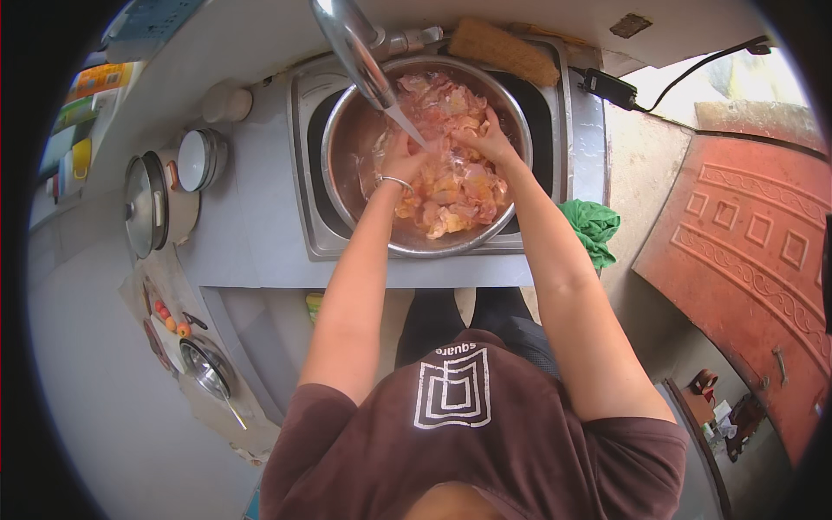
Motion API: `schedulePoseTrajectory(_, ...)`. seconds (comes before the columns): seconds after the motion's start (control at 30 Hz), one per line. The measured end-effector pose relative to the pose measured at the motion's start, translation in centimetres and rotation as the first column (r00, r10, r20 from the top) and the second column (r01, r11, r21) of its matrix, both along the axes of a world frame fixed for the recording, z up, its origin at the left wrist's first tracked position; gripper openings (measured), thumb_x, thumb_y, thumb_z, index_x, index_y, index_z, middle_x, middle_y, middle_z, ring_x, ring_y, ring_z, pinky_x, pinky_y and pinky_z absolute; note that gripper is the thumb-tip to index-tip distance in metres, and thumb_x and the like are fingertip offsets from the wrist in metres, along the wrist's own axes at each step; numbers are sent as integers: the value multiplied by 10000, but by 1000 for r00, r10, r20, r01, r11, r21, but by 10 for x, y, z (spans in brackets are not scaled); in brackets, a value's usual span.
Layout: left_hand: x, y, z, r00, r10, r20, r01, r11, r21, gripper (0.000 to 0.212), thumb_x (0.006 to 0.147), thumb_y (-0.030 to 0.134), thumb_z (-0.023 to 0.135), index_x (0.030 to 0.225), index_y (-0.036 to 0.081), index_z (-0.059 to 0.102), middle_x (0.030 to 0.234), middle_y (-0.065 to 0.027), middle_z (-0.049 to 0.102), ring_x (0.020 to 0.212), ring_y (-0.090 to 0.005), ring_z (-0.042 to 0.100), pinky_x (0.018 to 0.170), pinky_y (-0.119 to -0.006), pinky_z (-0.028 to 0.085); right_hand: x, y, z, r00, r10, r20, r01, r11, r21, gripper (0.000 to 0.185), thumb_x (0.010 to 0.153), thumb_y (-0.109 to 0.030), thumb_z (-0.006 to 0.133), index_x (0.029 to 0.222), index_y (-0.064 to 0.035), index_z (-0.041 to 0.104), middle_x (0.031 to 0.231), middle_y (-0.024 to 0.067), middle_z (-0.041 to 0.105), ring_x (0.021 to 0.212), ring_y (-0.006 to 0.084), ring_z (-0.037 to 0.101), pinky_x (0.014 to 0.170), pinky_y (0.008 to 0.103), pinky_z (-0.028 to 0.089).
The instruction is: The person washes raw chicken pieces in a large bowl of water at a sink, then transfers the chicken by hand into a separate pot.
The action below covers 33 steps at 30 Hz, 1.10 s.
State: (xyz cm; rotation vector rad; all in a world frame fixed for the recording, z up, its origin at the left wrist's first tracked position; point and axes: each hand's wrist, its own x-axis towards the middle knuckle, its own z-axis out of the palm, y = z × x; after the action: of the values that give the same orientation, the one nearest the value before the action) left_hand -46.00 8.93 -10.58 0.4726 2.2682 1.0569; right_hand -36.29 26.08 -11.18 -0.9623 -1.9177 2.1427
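A large stainless steel bowl (351,208) rests over the steel sink (305,224). Inside it, raw meat pieces, likely poultry (448,211), lie in water. My left hand (404,158), with a bracelet at the wrist, is among the pieces at the bowl's left side; its fingers are partly under water. On the right, my right hand (487,142) touches the meat with its thumb and fingers spread. From the chrome faucet (374,78) a stream of water (408,127) falls between my hands. Whether either hand grips a piece cannot be made out.
A loofah-like scrubber (504,52) lies behind the bowl, a black power adapter (610,90) to its right. A green cloth (591,231) hangs at the counter's right edge. Stacked bowls (198,160) and a lidded pot (146,205) stand on the left.
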Motion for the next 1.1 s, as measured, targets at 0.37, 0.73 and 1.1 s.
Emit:
schedulePoseTrajectory(0.37, -20, -13, -6, 844, -49, 534, -173, 917, 359, 633, 797, 242, 691, 1298, 47, 357, 1120, -84, 544, 1033, -168, 546, 843, -254, 455, -12, -53, 43, 908, 275, 317, -410, 740, 532, 708, 691, -259, 720, 1293, -37, 419, 1270, 182, 460, 1200, 310, 424, 979, 398, 373)
schedulePoseTrajectory(0.73, -52, -22, -40, 897, 140, 419, -317, 864, 390, 422, 826, 280, 677, 1123, 7, 556, 932, -28, 616, 757, -75, 561, 635, -213, 460, -4, -19, 34, 993, -111, 37, 13, 420, 907, 531, 740, -161, 650, 1225, -39, 471, 1141, 204, 541, 1070, 338, 506, 892, 416, 425)
schedulePoseTrajectory(1.1, -42, -14, -59, 990, 59, 129, -92, 959, 269, 552, 879, 506, 482, 1166, 39, 547, 1049, -217, 616, 1000, -361, 583, 849, -367, 432, 0, 12, -27, 975, -72, 211, 133, 948, -289, 283, 778, -47, 614, 1060, -55, 588, 831, 43, 624, 630, 112, 573, 530, 241, 466)
